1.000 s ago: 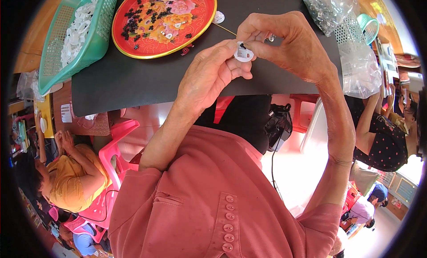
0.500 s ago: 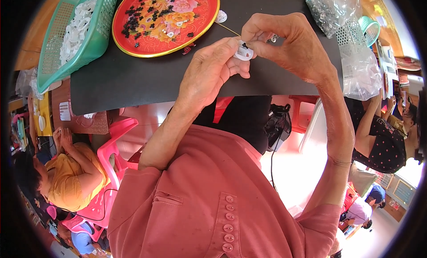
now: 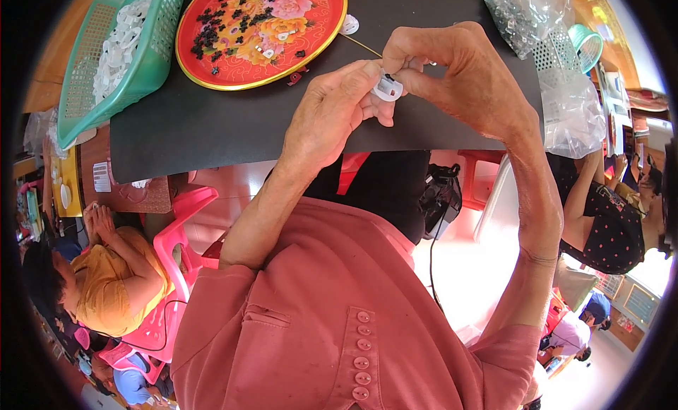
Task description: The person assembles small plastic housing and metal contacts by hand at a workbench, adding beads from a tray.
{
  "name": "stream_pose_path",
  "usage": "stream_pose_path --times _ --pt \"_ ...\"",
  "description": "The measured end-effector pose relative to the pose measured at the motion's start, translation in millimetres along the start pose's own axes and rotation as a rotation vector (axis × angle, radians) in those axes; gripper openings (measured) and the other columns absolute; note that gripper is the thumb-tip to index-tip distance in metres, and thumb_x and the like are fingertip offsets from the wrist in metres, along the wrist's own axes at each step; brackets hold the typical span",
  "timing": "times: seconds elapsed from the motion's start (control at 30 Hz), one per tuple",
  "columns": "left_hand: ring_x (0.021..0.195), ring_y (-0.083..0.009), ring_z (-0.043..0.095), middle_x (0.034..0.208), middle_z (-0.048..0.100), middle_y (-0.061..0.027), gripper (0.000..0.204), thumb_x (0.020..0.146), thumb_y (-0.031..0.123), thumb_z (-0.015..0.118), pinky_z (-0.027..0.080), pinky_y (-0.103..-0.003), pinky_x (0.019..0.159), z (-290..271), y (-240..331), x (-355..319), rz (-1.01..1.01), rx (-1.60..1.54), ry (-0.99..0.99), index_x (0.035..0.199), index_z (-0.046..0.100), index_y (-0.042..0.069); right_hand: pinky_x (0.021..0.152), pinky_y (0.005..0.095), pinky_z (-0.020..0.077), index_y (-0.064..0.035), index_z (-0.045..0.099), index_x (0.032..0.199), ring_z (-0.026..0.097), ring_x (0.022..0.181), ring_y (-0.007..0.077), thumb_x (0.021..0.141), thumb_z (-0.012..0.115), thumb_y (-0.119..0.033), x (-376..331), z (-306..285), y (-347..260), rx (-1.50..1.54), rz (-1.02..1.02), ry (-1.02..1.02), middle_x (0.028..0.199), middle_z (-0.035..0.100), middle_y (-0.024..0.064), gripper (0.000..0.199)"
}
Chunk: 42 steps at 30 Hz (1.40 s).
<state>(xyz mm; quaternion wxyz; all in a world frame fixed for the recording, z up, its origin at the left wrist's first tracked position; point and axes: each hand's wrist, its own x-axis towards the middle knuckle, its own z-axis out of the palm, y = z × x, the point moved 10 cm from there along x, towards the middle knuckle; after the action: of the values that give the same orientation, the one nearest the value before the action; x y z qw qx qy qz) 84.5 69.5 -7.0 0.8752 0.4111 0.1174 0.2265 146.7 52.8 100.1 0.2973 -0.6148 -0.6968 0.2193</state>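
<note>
Head view: above the table (image 3: pixel 247 124), the left hand (image 3: pixel 325 117) pinches a white piece (image 3: pixel 388 90), black bit (image 3: pixel 388 78) seemingly on it, the right hand (image 3: pixel 459 78) bunched alongside, hold unclear, with loose bits (image 3: pixel 207 37) left on the tray (image 3: pixel 247 75).

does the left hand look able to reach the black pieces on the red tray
Probably: nothing visible blocks the left hand from the black pieces, though it holds a white part.

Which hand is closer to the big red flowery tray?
Left. In the picture, the left hand is just below and right of the red tray; the right hand is farther right.
</note>
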Motion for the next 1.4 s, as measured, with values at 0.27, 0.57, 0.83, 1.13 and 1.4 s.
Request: stream_pose_path --times 0.27,0.57,0.83,1.13,1.4 --pt "0.070 -0.0123 0.054 0.082 0.059 -0.0061 0.033 0.099 0.024 0.041 0.045 -0.026 0.068 -3 0 -1 -0.007 0.072 0.026 0.102 0.059 -0.003 0.053 0.0334 0.0465 -0.0006 0.059 0.076 0.063 0.058 0.0249 0.074 0.055 0.003 0 5 -13 -0.051 -0.056 0.001 0.062 0.064 0.0097 0.006" --pt "0.070 -0.0146 0.055 0.080 0.058 -0.0074 0.031 0.099 0.022 0.039 0.047 -0.029 0.069 -4 -2 0 -0.007 -0.035 -0.008 0.097 0.057 -0.004 0.058 0.0338 0.0463 -0.0007 0.060 0.075 0.061 0.061 0.0271 0.074 0.056 0.001 -5 4 7 0.038 0.042 0.111 0.064 0.062 0.0098 0.005" --pt "0.070 -0.0182 0.057 0.084 0.059 -0.0108 0.029 0.100 0.018 0.037 0.049 -0.031 0.069 -7 -4 2 -0.101 -0.193 0.030 0.098 0.055 -0.005 0.063 0.0338 0.0471 -0.0029 0.067 0.090 0.059 0.068 0.0269 0.078 0.061 -0.003 -17 2 -2 -0.022 -0.087 0.170 0.079 0.061 0.0105 0.013" --pt "0.071 -0.0176 0.057 0.083 0.059 -0.0107 0.032 0.100 0.017 0.035 0.048 -0.030 0.069 -1 4 3 -0.035 -0.124 0.004 0.105 0.054 -0.007 0.067 0.0325 0.0478 -0.0054 0.068 0.098 0.059 0.074 0.0234 0.077 0.064 -0.004 -31 2 2 -0.035 -0.089 0.337 0.083 0.058 0.0075 0.021" --pt "0.072 -0.0149 0.056 0.090 0.061 -0.0122 0.033 0.100 0.016 0.036 0.048 -0.029 0.069 -5 1 4 -0.079 -0.051 0.031 0.112 0.053 -0.009 0.077 0.0329 0.0478 -0.0083 0.067 0.103 0.058 0.082 0.0225 0.073 0.066 -0.004 -37 8 12 -0.016 -0.082 0.295 0.092 0.059 0.0073 0.031"
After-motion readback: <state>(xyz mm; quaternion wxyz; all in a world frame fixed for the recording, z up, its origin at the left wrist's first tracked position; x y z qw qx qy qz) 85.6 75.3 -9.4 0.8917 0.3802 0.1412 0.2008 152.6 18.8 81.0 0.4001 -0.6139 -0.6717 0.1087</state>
